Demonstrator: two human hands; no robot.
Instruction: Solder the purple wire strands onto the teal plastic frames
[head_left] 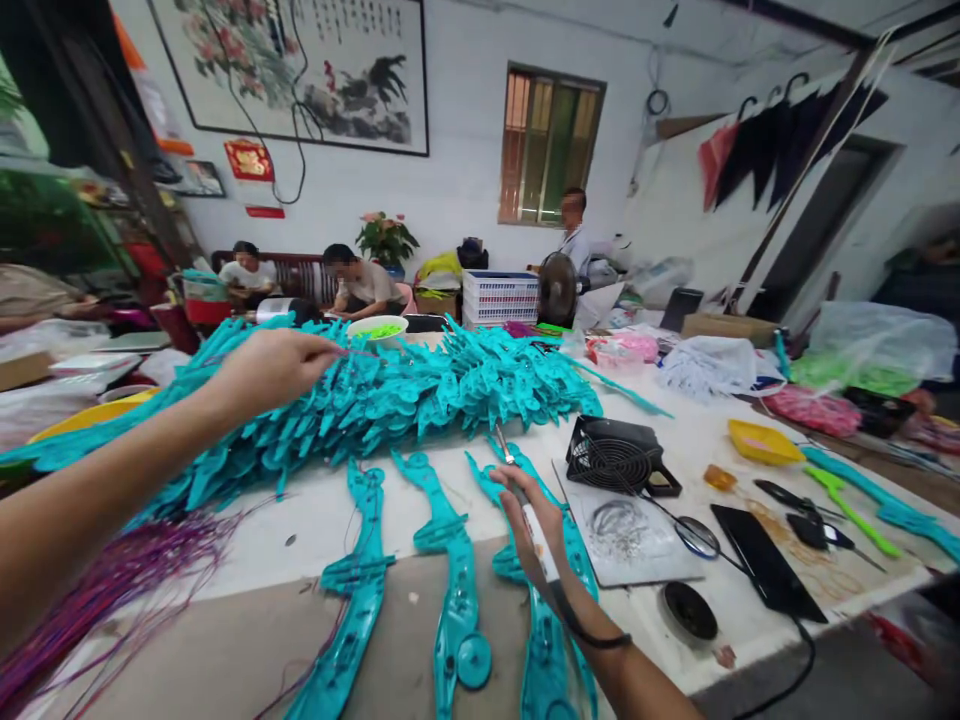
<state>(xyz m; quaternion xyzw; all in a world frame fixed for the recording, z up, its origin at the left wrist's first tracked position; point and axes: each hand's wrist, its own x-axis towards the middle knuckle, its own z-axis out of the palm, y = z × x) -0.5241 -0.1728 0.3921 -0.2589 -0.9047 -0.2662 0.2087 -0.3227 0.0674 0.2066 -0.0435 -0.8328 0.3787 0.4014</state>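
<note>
My right hand (534, 525) is wrapped round a white soldering iron (541, 545), its metal tip pointing up and away over the teal plastic parts. Several long teal parts (455, 580) lie in a row on the table in front of me. My left hand (274, 362) is raised at the left with its fingers pinched on a thin purple wire (352, 352), above a large heap of teal parts (420, 385). A bundle of purple and red wires (112, 590) spreads over the lower left.
Right of the row stand a black fan (619, 455), a metal plate (626, 530) with thin wire, a solder spool (688, 612), a black phone (769, 562) and a yellow tray (763, 442). People are at the back.
</note>
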